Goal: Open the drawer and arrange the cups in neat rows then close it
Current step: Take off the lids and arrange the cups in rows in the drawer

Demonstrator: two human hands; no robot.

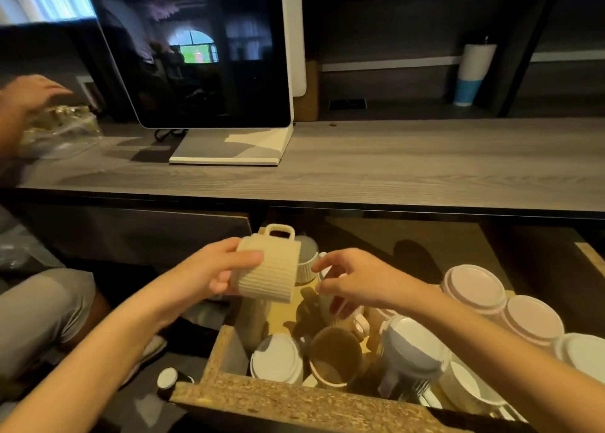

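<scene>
- The left hand (209,269) grips a ribbed cream mug (268,265), fingers wrapped round its side. The mug is tipped, handle pointing up and away, lifted above the back left part of the drawer.
- The right hand (353,279) hovers just beside that mug with fingers loosely spread and curved. It grips nothing that I can make out, though a pale cup lies right under it.
- Between the two hands, a little further back, stands a white-and-grey ribbed cup (307,262).
- The drawer (294,400) is pulled out below the worktop (393,164), so the opening step looks done.
- Along the right side, the pink cups (474,288) sit upside down, one just beside the next, running into a white cup (582,351). This part already reads as a row.
- The left and middle of the drawer are untidy: an upturned white cup (276,357), a brown mug (334,354) leaning with its mouth towards the camera, and a grey-blue cup (412,344) crowd together at odd angles.
- My judgement is that the sorting is partly done. The lifted mug needs a place, the front cluster needs lining up, and the drawer has yet to be closed.
- On the worktop stands a dark screen (196,49). At the far left another person's hand (29,92) reaches over a plastic bag (59,128).
</scene>
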